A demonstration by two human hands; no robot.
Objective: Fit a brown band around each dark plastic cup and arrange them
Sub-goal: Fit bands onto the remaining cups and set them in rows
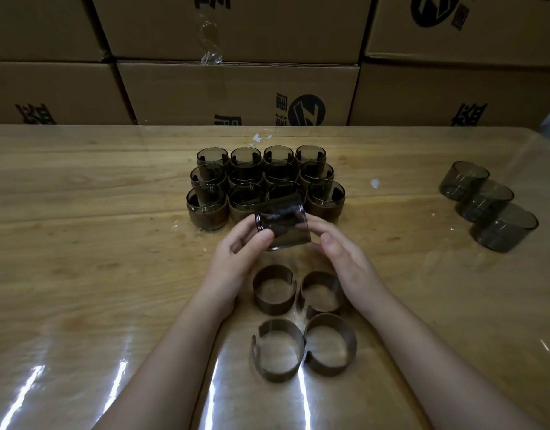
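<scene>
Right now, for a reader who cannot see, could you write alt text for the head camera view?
The left hand and right hand hold a bare dark cup tilted above a wooden table. Four loose brown bands lie nearer the person, a block of banded cups stands behind, and three bare cups sit at the far right.

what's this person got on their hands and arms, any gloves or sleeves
Nothing is worn. The left hand and right hand are bare, without gloves, and no rings show on the fingers. The left forearm and right forearm show no sleeve, watch or bracelet. The thumbnails look short.
</scene>
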